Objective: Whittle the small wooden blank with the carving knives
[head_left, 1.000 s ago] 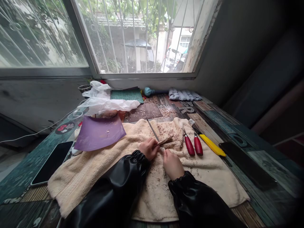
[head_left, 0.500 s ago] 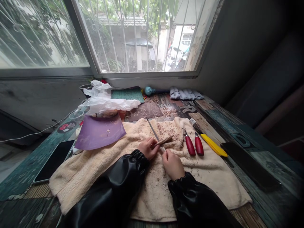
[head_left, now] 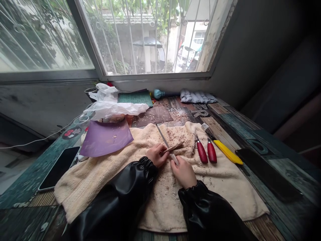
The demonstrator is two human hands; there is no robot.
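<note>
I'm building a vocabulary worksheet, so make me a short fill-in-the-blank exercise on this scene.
1. The left hand pinches a brown piece; the right hand grips a thin tool by its pale ____.
2. The sheet nearest the left hand is coloured ____.
3. Exactly ____ red-handled tools lie on the towel.
Missing words: handle; purple; two.
</note>
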